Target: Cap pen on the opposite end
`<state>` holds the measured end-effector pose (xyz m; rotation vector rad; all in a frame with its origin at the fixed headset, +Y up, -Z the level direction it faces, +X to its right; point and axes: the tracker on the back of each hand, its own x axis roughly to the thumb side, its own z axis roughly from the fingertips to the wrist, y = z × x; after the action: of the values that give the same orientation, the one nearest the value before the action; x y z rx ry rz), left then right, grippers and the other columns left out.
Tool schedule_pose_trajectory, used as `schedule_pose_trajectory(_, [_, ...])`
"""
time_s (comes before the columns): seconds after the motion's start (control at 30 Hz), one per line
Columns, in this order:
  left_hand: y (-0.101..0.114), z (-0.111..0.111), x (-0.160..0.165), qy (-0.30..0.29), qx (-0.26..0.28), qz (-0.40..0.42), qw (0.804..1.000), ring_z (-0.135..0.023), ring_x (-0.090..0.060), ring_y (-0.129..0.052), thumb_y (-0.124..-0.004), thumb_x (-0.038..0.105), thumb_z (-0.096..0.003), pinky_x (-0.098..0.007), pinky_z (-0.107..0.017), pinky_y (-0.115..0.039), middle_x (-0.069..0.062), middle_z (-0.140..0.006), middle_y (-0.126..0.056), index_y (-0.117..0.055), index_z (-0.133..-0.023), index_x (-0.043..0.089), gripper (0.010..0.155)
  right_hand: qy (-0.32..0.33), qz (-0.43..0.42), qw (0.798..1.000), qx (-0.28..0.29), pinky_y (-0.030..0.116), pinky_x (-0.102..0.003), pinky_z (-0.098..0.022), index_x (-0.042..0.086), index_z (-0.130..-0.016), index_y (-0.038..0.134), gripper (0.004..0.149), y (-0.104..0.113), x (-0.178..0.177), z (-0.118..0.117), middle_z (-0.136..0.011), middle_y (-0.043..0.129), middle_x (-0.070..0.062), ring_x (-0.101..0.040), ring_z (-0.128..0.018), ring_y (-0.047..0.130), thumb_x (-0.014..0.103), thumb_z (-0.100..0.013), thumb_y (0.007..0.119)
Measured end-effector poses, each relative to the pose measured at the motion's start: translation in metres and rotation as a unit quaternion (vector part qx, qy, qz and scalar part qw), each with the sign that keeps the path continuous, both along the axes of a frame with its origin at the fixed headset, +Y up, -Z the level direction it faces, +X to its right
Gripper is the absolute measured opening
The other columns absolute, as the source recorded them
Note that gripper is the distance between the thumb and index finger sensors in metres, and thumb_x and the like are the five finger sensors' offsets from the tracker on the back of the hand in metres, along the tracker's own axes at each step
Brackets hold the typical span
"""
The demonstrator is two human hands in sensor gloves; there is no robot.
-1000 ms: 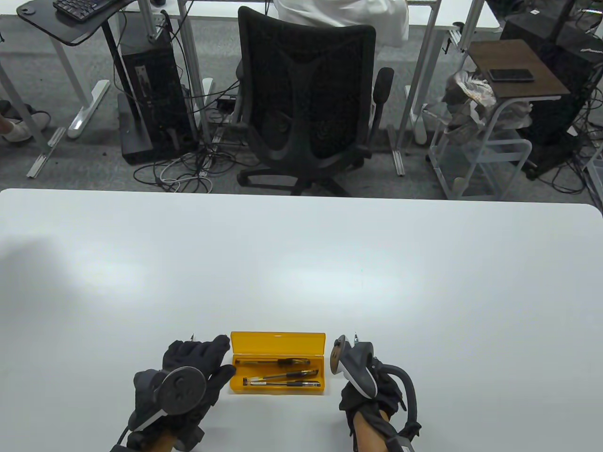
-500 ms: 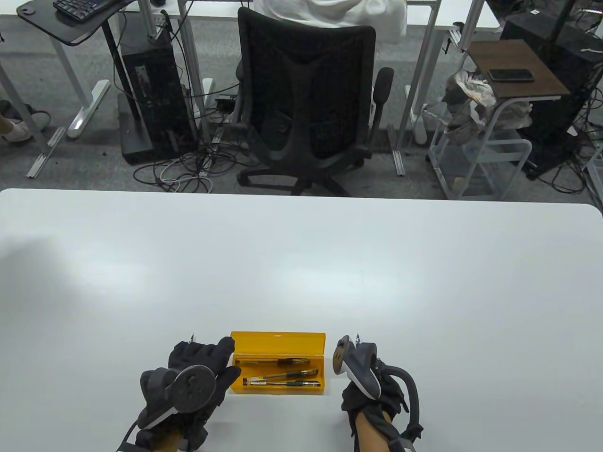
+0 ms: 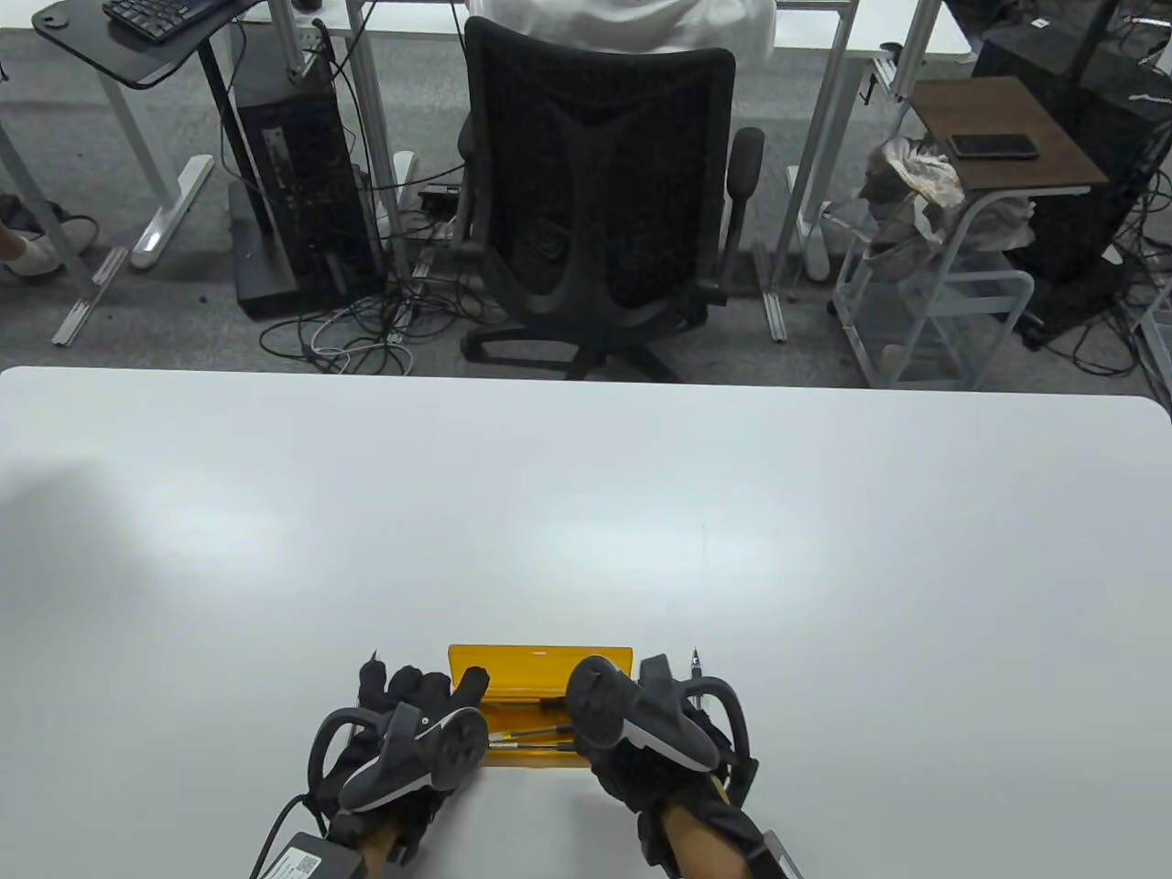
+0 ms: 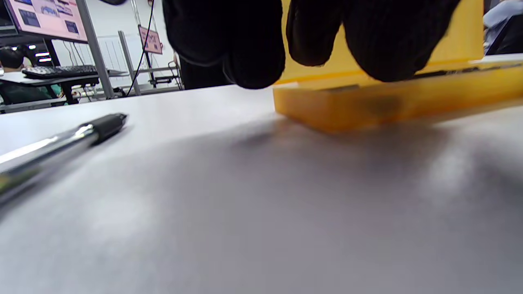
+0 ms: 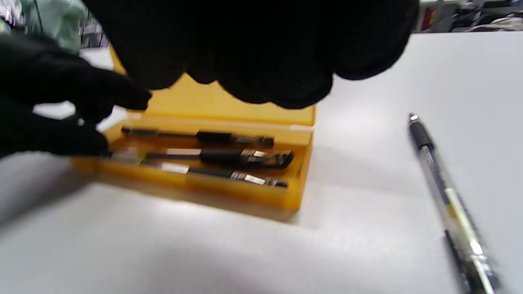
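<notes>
Pens (image 5: 212, 157) lengthwise in case (image 5: 304, 163) (caps rightward)

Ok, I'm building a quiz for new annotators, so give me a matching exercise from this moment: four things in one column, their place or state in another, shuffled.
Things:
1. yellow pen case
2. three black pens
3. clear pen
4. black phone

Place or state:
a. lying on the white table, right of the case
b. open, lid raised
c. on the brown side table
d. inside the case

Pairs: 1-b, 2-d, 3-a, 4-c
</notes>
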<state>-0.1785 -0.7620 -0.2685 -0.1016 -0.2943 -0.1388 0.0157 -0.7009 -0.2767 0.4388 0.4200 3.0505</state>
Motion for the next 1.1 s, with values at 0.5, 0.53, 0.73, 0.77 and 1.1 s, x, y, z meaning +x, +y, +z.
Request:
schedule_pose_trajectory(0.5, [-0.008, -0.006, -0.011, 0.043, -0.071, 0.061, 0.995, -0.096, -0.047, -0.052, -0.073, 0.053, -0.0516, -0.08, -0.069, -0.028, -0.023, -0.107, -0.064, -0.046, -0.114, 0.026, 0.073, -0.013, 0.102, 0.995, 0.008, 0.075, -0.052, -0.057, 0.028, -0.09, 0.08, 0.051, -0.055, -0.007, -0.01, -0.08, 0.086, -0.006, -0.024, -0.066, 0.089, 0.038, -0.04, 0.079])
schedule_pose_trajectory(0.53, [-0.008, -0.006, -0.011, 0.043, -0.071, 0.061, 0.995, -0.096, -0.047, -0.052, -0.073, 0.053, -0.0516, -0.08, -0.069, -0.028, -0.023, -0.107, -0.064, -0.046, -0.114, 0.025, 0.073, -0.016, 0.103, 0.995, 0.002, 0.075, -0.052, -0.058, 0.028, -0.091, 0.079, 0.052, -0.056, -0.007, -0.011, -0.08, 0.085, -0.006, -0.024, -0.066, 0.089, 0.037, -0.04, 0.078])
schedule_pose_trajectory(0.73, [-0.009, -0.006, -0.012, 0.044, -0.072, 0.065, 0.994, -0.096, -0.047, -0.052, -0.073, 0.053, -0.0515, -0.08, -0.069, -0.028, -0.023, -0.107, -0.064, -0.046, -0.114, 0.026, 0.073, -0.034, 0.092, 0.995, -0.025, 0.072, -0.053, -0.059, 0.029, -0.087, 0.083, 0.048, -0.058, -0.003, -0.015, -0.08, 0.082, -0.006, -0.024, -0.067, 0.085, 0.036, -0.04, 0.076])
schedule_pose_trajectory(0.77, [-0.009, -0.006, -0.012, 0.044, -0.071, 0.066, 0.994, -0.096, -0.046, -0.053, -0.073, 0.053, -0.0513, -0.079, -0.069, -0.028, -0.022, -0.107, -0.064, -0.046, -0.114, 0.026, 0.073, -0.039, 0.079, 0.996, -0.022, 0.072, -0.053, -0.059, 0.029, -0.086, 0.084, 0.048, -0.059, 0.0, -0.015, -0.08, 0.082, -0.006, -0.024, -0.067, 0.085, 0.036, -0.039, 0.076])
schedule_pose_trajectory(1.1, [-0.011, -0.006, -0.013, 0.048, -0.071, 0.078, 0.993, -0.096, -0.045, -0.054, -0.074, 0.052, -0.0513, -0.079, -0.069, -0.029, -0.02, -0.107, -0.065, -0.047, -0.113, 0.027, 0.072, -0.057, 0.041, 0.996, 0.058, 0.075, -0.052, -0.055, 0.025, -0.083, 0.087, 0.045, -0.041, 0.008, -0.009, -0.076, 0.085, -0.004, -0.023, -0.062, 0.088, 0.034, -0.04, 0.076])
